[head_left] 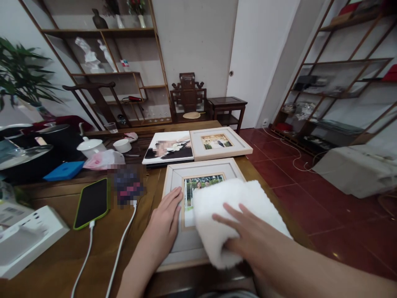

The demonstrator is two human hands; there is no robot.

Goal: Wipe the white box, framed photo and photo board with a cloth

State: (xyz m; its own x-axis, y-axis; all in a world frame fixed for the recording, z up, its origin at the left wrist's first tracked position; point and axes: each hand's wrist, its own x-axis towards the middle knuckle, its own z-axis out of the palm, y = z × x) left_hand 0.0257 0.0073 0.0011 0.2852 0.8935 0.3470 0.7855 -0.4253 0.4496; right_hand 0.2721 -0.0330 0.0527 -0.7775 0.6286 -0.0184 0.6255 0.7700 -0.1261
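A picture frame (192, 246) with a pale wood rim and grey-white mat lies face up on the wooden table, a photo (188, 198) of people outdoors at its centre. Across the frame's left side rests my left hand (166, 219), flat, fingers stretched out at the photo's edge. My right hand (245, 227) presses on a fluffy white cloth (214, 203), fingers spread over the top and thumb partly hidden in a fold. The cloth covers the right part of the photo and frame and hangs past the right side.
Beyond lie a second framed picture (243, 145) and a black-and-white photo panel (155, 142). To the left are a phone (92, 203) on a cable, a power strip (31, 240), a blue box (63, 170), a white teapot (89, 145) and dark pots (34, 163). The table's right edge borders red floor tiles.
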